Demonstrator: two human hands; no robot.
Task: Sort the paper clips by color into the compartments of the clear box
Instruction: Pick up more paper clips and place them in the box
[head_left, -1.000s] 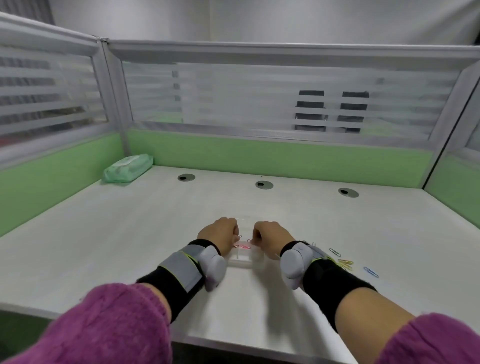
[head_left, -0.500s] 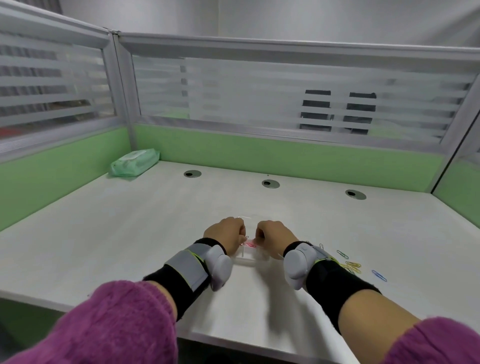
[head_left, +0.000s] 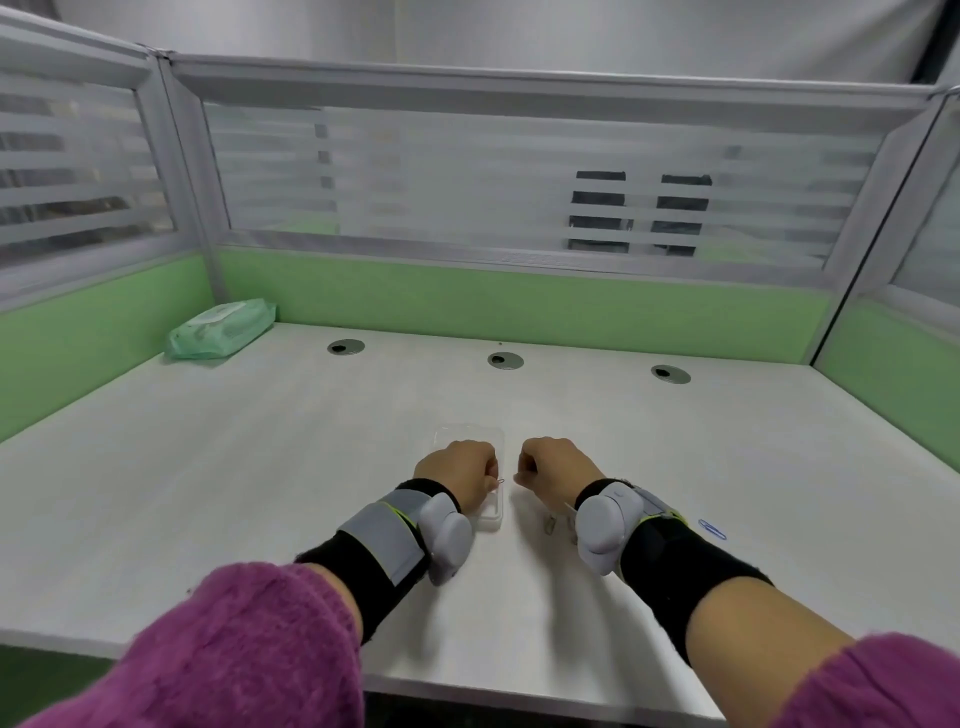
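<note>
The clear box (head_left: 469, 435) lies on the white desk just beyond and under my hands, and its near corner shows by my left wrist. My left hand (head_left: 460, 470) hovers over the box, its fingers pinched on a small pale paper clip (head_left: 500, 482). My right hand (head_left: 556, 466) is curled shut just right of the box, with nothing visible in its fingertips. A pale clip (head_left: 549, 524) lies on the desk under my right wrist. Further right, past the wristband, lies a blue clip (head_left: 712, 529). The box's contents are hidden by my left hand.
A green pack of wipes (head_left: 221, 329) sits in the far left corner. Three round cable holes (head_left: 502, 360) line the back of the desk. Green and frosted partition walls close in three sides. The desk's front edge runs under my forearms.
My hands have drawn slightly apart. The pink clips seen between them earlier no longer show. My right wrist now covers the yellow and green clips on the right.
</note>
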